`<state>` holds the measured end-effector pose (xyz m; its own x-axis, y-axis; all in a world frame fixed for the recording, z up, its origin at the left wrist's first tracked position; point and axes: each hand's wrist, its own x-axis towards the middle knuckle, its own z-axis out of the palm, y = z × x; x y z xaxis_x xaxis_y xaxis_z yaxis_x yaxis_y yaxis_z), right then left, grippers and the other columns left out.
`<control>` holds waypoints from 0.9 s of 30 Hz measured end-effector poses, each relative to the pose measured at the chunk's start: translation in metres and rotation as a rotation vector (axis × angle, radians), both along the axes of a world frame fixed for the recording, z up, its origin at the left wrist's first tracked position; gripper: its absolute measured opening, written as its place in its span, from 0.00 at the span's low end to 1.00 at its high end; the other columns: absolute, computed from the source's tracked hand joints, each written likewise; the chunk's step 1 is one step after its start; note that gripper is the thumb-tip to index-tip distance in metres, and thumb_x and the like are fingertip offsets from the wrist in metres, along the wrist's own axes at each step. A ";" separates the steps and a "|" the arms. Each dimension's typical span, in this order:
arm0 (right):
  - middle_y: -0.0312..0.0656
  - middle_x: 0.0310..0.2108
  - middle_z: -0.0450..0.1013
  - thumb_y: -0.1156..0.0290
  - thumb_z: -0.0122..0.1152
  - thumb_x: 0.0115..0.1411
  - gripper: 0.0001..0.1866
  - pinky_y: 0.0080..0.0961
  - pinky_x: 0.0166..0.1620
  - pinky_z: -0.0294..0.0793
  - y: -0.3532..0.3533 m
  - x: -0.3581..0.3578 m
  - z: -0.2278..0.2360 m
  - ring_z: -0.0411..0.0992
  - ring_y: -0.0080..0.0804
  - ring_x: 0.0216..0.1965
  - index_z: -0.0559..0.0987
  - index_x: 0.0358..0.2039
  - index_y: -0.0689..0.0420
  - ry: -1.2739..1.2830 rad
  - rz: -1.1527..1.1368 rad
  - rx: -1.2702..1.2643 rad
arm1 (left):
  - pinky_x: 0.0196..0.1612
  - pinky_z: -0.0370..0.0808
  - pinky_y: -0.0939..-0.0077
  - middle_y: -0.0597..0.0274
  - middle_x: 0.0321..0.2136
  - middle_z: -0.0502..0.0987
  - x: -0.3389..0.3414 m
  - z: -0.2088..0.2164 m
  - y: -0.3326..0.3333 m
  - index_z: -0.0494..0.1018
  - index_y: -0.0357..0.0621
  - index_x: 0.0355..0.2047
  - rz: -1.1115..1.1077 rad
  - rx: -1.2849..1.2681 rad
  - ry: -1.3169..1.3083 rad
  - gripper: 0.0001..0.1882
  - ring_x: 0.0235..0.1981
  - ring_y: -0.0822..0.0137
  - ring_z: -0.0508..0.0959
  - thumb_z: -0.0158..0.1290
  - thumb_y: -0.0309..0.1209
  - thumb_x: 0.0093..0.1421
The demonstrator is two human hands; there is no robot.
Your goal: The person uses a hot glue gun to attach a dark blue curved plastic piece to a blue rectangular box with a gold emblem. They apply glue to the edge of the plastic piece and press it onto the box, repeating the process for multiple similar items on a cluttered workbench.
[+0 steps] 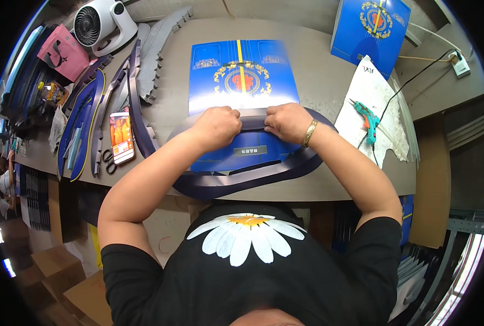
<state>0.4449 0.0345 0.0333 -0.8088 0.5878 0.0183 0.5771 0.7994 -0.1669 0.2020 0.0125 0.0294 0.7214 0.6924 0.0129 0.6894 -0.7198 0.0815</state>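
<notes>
A dark purple-blue cardboard strip, bent into a long oval loop, lies in front of me on the table. My left hand is closed with its fingertips on the loop's far side. Beside it, my right hand, with a gold bracelet at the wrist, pinches the same far side. Between the hands the strip's pale inner face shows. Under and beyond the loop is a blue printed board with a gold stripe and a red and gold emblem. Light glare whitens part of it, and my hands hide some of its middle.
At right, a teal glue gun rests on white paper, its cord running to a socket. Blue printed boards stand behind. Leftward are a phone, scissors, curved strips, a pink bag and a fan.
</notes>
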 end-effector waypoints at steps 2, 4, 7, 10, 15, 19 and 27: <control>0.40 0.29 0.76 0.65 0.65 0.55 0.07 0.38 0.39 0.77 0.007 0.000 0.003 0.77 0.43 0.33 0.82 0.24 0.53 0.021 -0.004 -0.079 | 0.39 0.80 0.60 0.55 0.30 0.80 0.003 0.001 0.000 0.80 0.43 0.23 -0.036 0.024 0.050 0.03 0.36 0.54 0.82 0.58 0.26 0.46; 0.43 0.28 0.79 0.63 0.69 0.52 0.08 0.37 0.38 0.77 0.021 0.004 0.001 0.78 0.45 0.33 0.86 0.28 0.53 0.077 -0.048 -0.225 | 0.38 0.80 0.60 0.54 0.29 0.81 0.003 0.008 0.002 0.80 0.43 0.22 -0.070 -0.001 0.075 0.03 0.34 0.53 0.82 0.58 0.25 0.45; 0.43 0.26 0.81 0.66 0.72 0.51 0.10 0.32 0.36 0.77 0.041 -0.009 0.016 0.79 0.39 0.30 0.85 0.29 0.58 0.008 -0.105 -0.541 | 0.38 0.80 0.59 0.51 0.26 0.80 -0.001 0.012 0.012 0.80 0.42 0.21 -0.059 -0.123 0.039 0.03 0.31 0.50 0.82 0.57 0.24 0.45; 0.38 0.22 0.79 0.70 0.74 0.52 0.09 0.25 0.29 0.75 0.058 -0.018 0.017 0.76 0.25 0.24 0.84 0.29 0.60 -0.060 -0.214 -0.869 | 0.41 0.79 0.58 0.50 0.28 0.81 -0.001 0.011 0.028 0.81 0.41 0.24 -0.032 -0.267 -0.035 0.04 0.33 0.50 0.82 0.59 0.25 0.46; 0.36 0.21 0.78 0.70 0.75 0.51 0.09 0.23 0.27 0.74 0.073 -0.021 0.004 0.74 0.24 0.22 0.82 0.27 0.59 -0.076 -0.133 -1.006 | 0.48 0.76 0.59 0.46 0.42 0.76 -0.004 0.013 0.030 0.74 0.42 0.54 0.127 -0.416 -0.217 0.32 0.43 0.48 0.79 0.68 0.34 0.47; 0.36 0.22 0.78 0.69 0.75 0.50 0.09 0.23 0.26 0.73 0.077 -0.023 0.005 0.74 0.23 0.22 0.82 0.26 0.58 -0.106 -0.111 -0.997 | 0.49 0.76 0.61 0.49 0.47 0.71 0.000 0.016 0.033 0.65 0.46 0.64 0.282 -0.405 -0.176 0.50 0.45 0.48 0.77 0.75 0.40 0.40; 0.42 0.23 0.77 0.59 0.67 0.52 0.14 0.35 0.33 0.72 0.049 -0.022 0.013 0.75 0.37 0.27 0.79 0.26 0.58 -0.115 -0.117 -0.622 | 0.54 0.72 0.63 0.50 0.48 0.73 -0.010 0.003 0.054 0.73 0.45 0.59 0.218 -0.570 -0.253 0.42 0.51 0.51 0.74 0.73 0.41 0.43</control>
